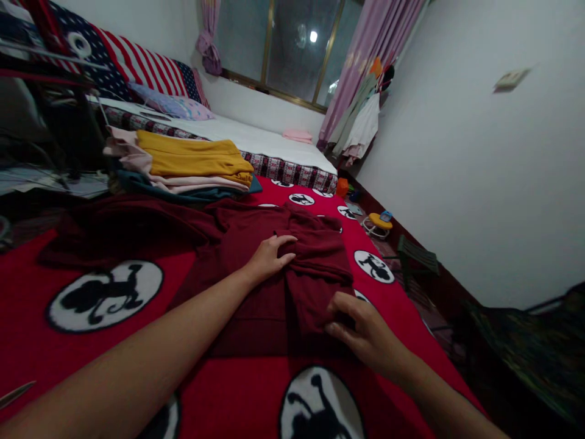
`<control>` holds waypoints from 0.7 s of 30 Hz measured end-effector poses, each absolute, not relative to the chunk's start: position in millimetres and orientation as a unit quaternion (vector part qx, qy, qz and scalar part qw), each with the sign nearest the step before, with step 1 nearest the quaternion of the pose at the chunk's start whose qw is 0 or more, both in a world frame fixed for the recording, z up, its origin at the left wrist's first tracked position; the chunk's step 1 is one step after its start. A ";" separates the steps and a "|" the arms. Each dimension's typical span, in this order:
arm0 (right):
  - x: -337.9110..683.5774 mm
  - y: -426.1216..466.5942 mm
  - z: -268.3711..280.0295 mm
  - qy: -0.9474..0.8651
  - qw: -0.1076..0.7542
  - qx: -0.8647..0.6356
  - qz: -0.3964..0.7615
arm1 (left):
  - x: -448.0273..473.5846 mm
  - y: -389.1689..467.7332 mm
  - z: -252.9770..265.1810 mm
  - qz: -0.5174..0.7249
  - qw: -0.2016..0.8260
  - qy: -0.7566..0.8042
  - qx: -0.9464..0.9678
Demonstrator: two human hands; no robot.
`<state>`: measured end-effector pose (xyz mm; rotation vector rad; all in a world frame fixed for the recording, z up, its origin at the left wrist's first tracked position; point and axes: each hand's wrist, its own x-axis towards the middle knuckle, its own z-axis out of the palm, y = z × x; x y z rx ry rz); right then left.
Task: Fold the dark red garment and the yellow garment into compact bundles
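A dark maroon sweatshirt (256, 244) lies spread on the red blanket, one sleeve stretched out to the left and the right side folded in over the body. My left hand (269, 259) rests on its middle, thumb and forefinger apart, at the edge of the folded part. At the lower right, my right hand (361, 323) has curled fingers closed on the edge of the folded sleeve. The fabric between those fingertips is mostly hidden.
Behind the sweatshirt stands a stack of folded clothes, a mustard garment (192, 155) on top. The red blanket (237, 390) has round monkey-like prints. Farther back is a bed (256, 137) under the window. A yellow stool (379, 221) and a dark folding stool (418, 256) stand along the right wall.
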<state>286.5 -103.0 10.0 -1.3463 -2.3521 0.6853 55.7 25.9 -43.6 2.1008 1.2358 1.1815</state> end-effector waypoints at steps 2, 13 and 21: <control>289.6 -102.1 16.5 -0.829 0.132 -0.477 0.259 | 56.3 26.0 -44.0 0.425 0.224 0.437 0.761; 312.7 12.1 4.5 -0.738 0.334 -0.562 0.167 | 58.7 25.1 -46.3 0.401 0.225 0.424 0.781; 311.1 114.9 -8.7 -0.702 0.354 -0.615 0.055 | 61.8 23.8 -49.0 0.420 0.159 0.489 0.748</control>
